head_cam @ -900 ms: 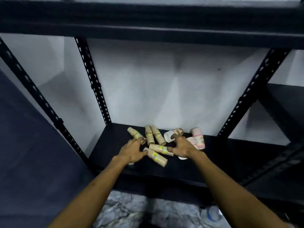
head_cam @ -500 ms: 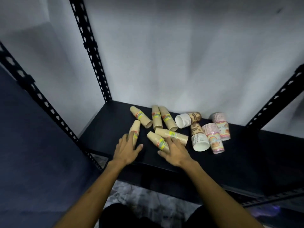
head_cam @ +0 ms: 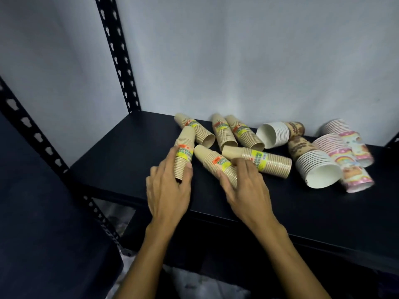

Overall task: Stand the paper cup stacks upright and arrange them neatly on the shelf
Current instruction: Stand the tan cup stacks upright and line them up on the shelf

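Several stacks of paper cups lie on their sides on the black shelf (head_cam: 280,212). My left hand (head_cam: 167,190) grips the leftmost small brown stack (head_cam: 184,152), thumb on its right side and fingers on its left. My right hand (head_cam: 244,186) holds another small brown stack (head_cam: 216,161) that lies slanted beside it. A third brown stack (head_cam: 263,159) lies crosswise just behind my right hand, and three more brown stacks (head_cam: 224,132) lie further back. To the right lie two white stacks with brown print (head_cam: 313,165) and two pink patterned stacks (head_cam: 349,162).
A black perforated upright (head_cam: 117,55) stands at the shelf's back left corner, another (head_cam: 43,147) at the front left. The white wall (head_cam: 237,61) closes the back. Bare shelf stretches along the front edge and to the left of the cups.
The view has come closer and lower. My left hand has closed round the leftmost brown stack, and my right hand has closed on the slanted stack beside it.
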Demonstrator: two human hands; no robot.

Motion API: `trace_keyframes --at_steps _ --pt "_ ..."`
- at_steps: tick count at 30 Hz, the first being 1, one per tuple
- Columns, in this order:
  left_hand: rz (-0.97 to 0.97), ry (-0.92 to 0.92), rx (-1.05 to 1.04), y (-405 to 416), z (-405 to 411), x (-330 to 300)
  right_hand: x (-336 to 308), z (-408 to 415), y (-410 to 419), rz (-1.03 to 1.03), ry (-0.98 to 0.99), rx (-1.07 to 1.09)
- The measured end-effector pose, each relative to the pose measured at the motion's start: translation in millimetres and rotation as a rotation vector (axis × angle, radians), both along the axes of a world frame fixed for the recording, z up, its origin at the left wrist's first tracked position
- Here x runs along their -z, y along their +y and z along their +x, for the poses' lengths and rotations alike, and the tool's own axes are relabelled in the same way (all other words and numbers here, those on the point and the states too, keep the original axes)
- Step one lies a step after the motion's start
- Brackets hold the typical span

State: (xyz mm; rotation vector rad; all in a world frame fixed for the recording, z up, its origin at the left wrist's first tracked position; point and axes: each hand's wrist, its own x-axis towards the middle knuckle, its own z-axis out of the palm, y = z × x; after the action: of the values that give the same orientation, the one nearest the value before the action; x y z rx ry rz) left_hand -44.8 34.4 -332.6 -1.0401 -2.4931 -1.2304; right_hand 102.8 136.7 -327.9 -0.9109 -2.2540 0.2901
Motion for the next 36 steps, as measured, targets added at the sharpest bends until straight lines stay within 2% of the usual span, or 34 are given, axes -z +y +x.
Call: trace_keyframes --at_steps 5,9,16,20,24,28,30,32,36 --pt "0.038 -0.080 0.035 -10.5 3.1 -8.7 -9.5 -2.9 -6.5 -0.042 -0.069 -0.009" --pt "-0.024 0.001 0.033 -7.5 -2.9 -2.7 -14.1 -5.4 -10.8 -0.100 -0.084 -0.024" --pt "-0.015 -0.043 0.063 -9.2 -4.1 -5.8 -18.5 -27.7 -14.2 -0.392 0.125 -0.075" --pt "-0.019 -0.216 0.116 -5.4 -10.9 -13.8 -19.8 -42.6 -20.7 -0.491 0.228 -0.083" --pt "0.164 -0.590 0.350 -2.6 -19.6 -21.0 -20.1 -40.5 -19.2 -0.736 0.405 -0.086" --pt "0.217 -0.637 0.472 -7.0 -18.5 -26.6 -27.3 -23.4 -4.3 -1.079 0.614 -0.258" --pt "0.187 -0.611 0.520 -9.2 -21.9 -28.4 -30.0 -13.3 7.4 -1.125 0.535 -0.410" --pt "0.175 -0.580 0.553 -9.8 -26.9 -30.1 -32.2 -7.9 17.6 -1.062 0.410 -0.513" --pt "0.138 -0.481 0.568 -7.2 -38.2 -32.3 -36.5 -15.3 31.3 -0.911 0.309 -0.520"
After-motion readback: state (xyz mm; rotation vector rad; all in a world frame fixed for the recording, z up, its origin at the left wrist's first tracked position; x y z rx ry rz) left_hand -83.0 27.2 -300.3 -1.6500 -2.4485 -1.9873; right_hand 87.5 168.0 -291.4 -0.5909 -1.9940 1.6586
